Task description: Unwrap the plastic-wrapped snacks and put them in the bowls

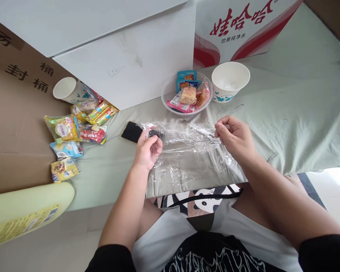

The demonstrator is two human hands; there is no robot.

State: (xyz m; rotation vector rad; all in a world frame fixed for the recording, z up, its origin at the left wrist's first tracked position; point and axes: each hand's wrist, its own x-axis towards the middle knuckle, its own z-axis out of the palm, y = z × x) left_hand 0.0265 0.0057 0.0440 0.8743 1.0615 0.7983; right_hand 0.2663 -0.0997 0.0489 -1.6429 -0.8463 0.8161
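A thin sheet of clear plastic film [184,138] is stretched between my two hands above the cloth, its crumpled lower part hanging toward my lap. My left hand [149,149] is closed on the film's left end, fingers curled. At the other end, my right hand [235,136] pinches the film between thumb and fingers. Behind my left hand lies a black phone [131,132], partly covered by the hand. A dark object [156,134] shows by my left fingertips; I cannot tell what it is. Beyond the film stands a clear round bowl [166,99] of packaged snacks [188,95].
Right of the bowl stands a white paper tub [230,81]. Several wrapped snacks [64,128] and a tipped paper cup [69,90] lie at left, against a cardboard box [14,124]. White boxes [155,64] line the back of the green cloth [294,113]. A pale yellow-green container [31,204] is at lower left.
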